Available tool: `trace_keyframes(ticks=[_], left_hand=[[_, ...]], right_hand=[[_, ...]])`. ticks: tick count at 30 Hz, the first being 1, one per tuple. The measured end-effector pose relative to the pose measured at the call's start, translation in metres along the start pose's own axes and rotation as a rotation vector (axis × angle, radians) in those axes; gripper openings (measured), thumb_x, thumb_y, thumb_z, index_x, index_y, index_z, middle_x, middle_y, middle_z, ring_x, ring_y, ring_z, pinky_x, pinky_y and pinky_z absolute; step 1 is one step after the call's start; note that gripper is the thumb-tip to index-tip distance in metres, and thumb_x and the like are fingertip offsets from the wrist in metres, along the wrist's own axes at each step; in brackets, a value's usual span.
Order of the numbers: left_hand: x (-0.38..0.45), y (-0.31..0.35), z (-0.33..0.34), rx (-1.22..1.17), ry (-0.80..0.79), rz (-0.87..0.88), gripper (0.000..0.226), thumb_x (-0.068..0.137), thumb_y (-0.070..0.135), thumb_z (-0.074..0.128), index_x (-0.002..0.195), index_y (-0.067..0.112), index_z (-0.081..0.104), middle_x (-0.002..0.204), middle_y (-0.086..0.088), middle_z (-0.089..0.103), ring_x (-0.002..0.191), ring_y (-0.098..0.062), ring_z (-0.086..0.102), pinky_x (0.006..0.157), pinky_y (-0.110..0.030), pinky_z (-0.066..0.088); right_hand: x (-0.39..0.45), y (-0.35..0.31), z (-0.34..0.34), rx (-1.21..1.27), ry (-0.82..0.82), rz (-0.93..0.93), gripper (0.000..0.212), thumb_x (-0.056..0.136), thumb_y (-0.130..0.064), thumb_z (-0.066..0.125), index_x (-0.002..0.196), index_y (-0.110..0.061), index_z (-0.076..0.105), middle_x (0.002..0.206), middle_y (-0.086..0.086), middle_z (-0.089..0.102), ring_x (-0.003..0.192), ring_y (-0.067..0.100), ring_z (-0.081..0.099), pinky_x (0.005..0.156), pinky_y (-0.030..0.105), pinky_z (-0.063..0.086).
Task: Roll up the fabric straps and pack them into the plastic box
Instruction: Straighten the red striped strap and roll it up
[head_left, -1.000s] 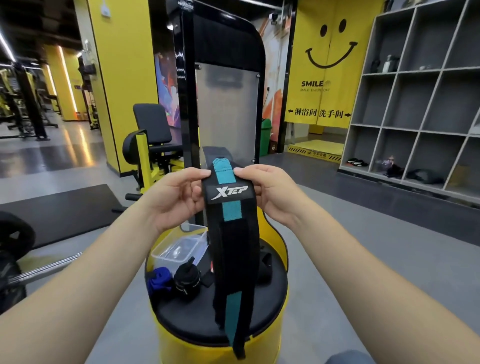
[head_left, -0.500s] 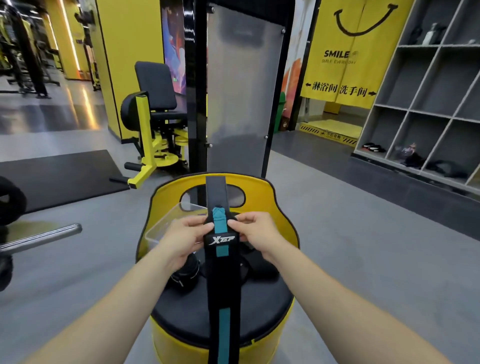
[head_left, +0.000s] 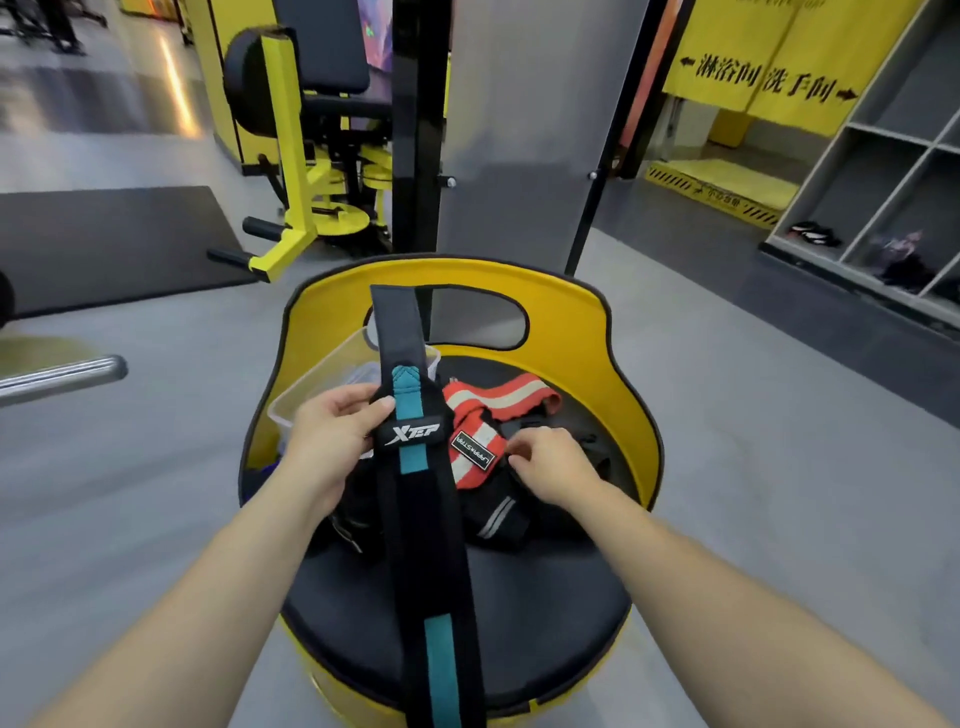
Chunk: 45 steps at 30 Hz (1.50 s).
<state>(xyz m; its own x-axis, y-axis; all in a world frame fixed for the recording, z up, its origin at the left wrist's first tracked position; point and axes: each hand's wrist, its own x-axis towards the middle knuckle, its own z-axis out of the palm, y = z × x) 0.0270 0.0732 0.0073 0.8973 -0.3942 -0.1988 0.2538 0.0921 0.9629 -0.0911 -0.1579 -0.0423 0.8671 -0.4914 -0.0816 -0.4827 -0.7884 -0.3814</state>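
Released by right hand (head_left: 551, 466), now lowered with loosely curled fingers touching the red-and-white striped strap (head_left: 491, 415) on the stool's black seat (head_left: 519, 623). Pinched by left hand (head_left: 332, 436) alone, thumb on top: black-and-teal Xtep strap (head_left: 415, 499), unrolled, hanging over the clear plastic box (head_left: 306, 397).

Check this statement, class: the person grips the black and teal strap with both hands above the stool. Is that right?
Not quite. In the head view only the left hand grips the black and teal strap; the right hand is off it, beside the red and white strap on the stool.
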Motion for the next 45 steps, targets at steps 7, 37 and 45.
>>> trace_keyframes(ticks=[7,37,45], left_hand=[[0.024,-0.004,-0.002,0.041,-0.011,-0.025,0.015,0.093,0.005,0.07,0.098,0.02,0.069,0.098,-0.006,0.076,0.091,-0.02,0.075,0.073,-0.028,0.056],[0.021,-0.005,0.016,0.058,-0.012,0.007,0.019,0.095,0.006,0.069,0.103,0.023,0.069,0.1,-0.01,0.074,0.091,-0.023,0.074,0.074,-0.035,0.06],[0.028,-0.014,0.021,0.507,0.141,0.178,0.038,0.101,0.01,0.054,0.08,0.036,0.072,0.111,0.005,0.066,0.09,-0.018,0.066,0.079,-0.041,0.059]], right_hand=[[0.073,-0.027,0.042,-0.622,-0.166,-0.493,0.055,0.097,-0.015,0.06,0.149,-0.022,0.047,0.152,0.0,0.043,0.139,0.028,0.036,0.107,0.04,0.039],[0.064,-0.016,-0.105,0.059,0.148,-0.135,0.018,0.098,-0.025,0.064,0.112,-0.032,0.073,0.119,-0.006,0.067,0.106,0.013,0.056,0.084,0.028,0.05],[0.058,-0.003,-0.097,0.144,0.115,-0.086,0.014,0.098,-0.025,0.063,0.109,-0.03,0.07,0.118,-0.004,0.067,0.109,0.02,0.06,0.089,0.04,0.057]])
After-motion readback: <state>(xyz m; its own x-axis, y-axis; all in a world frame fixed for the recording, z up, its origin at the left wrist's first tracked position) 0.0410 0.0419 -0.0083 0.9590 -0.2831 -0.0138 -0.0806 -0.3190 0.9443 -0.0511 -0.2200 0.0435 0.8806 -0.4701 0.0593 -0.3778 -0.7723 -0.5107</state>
